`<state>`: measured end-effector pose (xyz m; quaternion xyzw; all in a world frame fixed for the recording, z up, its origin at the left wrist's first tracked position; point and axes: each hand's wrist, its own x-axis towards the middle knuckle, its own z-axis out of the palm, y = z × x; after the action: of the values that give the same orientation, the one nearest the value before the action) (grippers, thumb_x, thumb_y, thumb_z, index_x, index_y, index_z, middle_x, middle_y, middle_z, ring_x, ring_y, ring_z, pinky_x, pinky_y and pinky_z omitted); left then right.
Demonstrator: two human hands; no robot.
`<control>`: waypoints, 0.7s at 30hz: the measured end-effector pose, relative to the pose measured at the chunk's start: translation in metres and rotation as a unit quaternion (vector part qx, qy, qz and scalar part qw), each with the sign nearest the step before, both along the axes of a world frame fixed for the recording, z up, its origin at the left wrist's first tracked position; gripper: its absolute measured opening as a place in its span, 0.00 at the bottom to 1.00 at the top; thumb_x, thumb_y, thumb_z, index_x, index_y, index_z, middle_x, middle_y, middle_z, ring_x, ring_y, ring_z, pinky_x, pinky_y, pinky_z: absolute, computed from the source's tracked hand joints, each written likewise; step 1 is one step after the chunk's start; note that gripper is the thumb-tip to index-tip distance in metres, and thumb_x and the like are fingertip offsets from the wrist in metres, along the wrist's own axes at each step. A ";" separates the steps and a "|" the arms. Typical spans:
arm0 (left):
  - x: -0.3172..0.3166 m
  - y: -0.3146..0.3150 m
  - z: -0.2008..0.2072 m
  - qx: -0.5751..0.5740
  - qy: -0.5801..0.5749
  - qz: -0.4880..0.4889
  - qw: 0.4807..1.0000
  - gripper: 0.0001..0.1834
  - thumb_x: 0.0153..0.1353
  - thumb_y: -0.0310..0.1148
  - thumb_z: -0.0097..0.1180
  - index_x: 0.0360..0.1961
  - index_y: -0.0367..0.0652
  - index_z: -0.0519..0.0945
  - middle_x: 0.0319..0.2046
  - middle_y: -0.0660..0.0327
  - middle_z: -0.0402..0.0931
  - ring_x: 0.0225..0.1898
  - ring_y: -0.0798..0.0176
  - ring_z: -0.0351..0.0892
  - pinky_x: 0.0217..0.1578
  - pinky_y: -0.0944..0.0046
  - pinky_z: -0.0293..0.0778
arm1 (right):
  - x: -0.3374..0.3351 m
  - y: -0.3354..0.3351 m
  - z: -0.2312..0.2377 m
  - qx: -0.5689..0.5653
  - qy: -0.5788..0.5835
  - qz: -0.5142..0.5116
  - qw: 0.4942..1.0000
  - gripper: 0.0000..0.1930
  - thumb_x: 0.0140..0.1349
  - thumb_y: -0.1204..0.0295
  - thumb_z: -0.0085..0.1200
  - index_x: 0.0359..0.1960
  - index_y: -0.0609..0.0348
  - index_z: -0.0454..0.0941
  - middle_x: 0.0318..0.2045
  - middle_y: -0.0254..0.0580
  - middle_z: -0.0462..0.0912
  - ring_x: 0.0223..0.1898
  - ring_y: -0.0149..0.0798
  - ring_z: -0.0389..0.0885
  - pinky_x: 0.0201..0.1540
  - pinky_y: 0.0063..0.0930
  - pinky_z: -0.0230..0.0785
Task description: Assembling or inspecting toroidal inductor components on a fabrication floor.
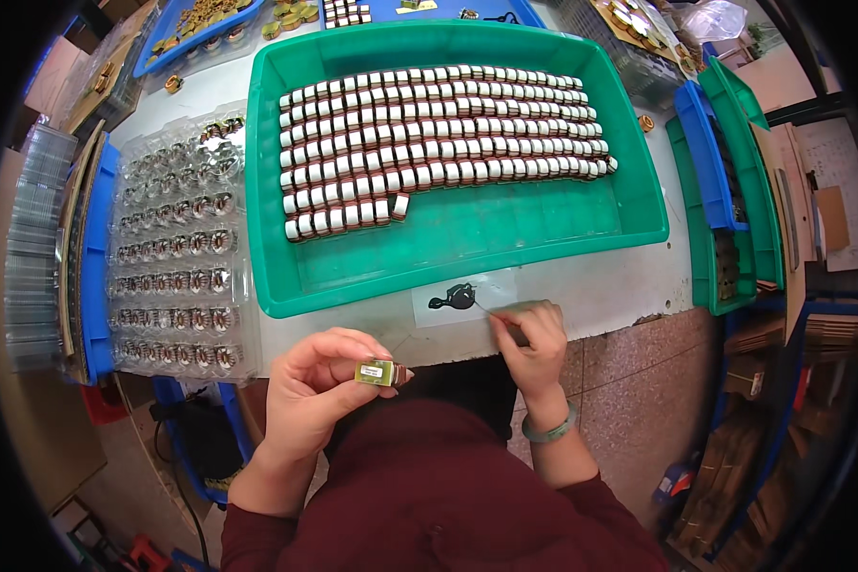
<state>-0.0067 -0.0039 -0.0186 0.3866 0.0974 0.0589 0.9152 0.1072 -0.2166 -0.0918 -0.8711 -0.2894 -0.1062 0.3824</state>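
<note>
White table (610, 291), black blob (461, 296) (tiled floor (629, 381) below)

1. The left hand (300, 391) is raised before the torso (439, 486), its thumb (348, 400) and fingers (338, 345) closed in a pinch toward the right.
2. The left forearm (272, 479) slants up from the lower left.
3. The right hand (534, 343) reaches slightly farther forward, thumb and index finger pinched together, the others curled.
4. The right forearm (562, 461) leans up and leftward, below the wrist (544, 408).
5. Both hands are apart.
</note>
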 end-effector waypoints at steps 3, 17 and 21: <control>0.000 -0.001 -0.002 0.007 0.007 0.002 1.000 0.13 0.50 0.13 0.54 0.38 0.35 0.73 0.40 0.50 0.73 0.38 0.53 0.79 0.37 0.66 0.77 | 0.000 -0.001 0.001 0.002 0.005 0.006 1.000 0.06 0.43 0.79 0.60 0.24 0.56 0.78 0.22 0.31 0.75 0.25 0.33 0.68 0.35 0.24 0.61; 0.000 -0.011 0.008 0.041 -0.037 0.002 0.998 0.13 0.49 0.14 0.55 0.37 0.35 0.74 0.41 0.49 0.73 0.39 0.56 0.78 0.41 0.66 0.76 | -0.017 0.016 0.064 0.343 0.303 0.107 0.883 0.07 0.43 0.84 0.58 0.25 0.60 0.77 0.23 0.35 0.75 0.24 0.29 0.68 0.30 0.18 0.61; 0.000 -0.013 0.015 0.079 -0.076 -0.006 0.994 0.13 0.47 0.12 0.56 0.35 0.36 0.76 0.41 0.50 0.74 0.40 0.57 0.78 0.43 0.65 0.75 | -0.017 0.023 0.085 0.307 0.178 0.221 0.908 0.09 0.41 0.82 0.60 0.27 0.57 0.79 0.23 0.31 0.75 0.24 0.27 0.67 0.32 0.19 0.60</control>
<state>-0.0069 -0.0164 -0.0033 0.4530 0.0205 0.0904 0.8867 0.0900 -0.1933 -0.0069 -0.6286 -0.3549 0.0542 0.6899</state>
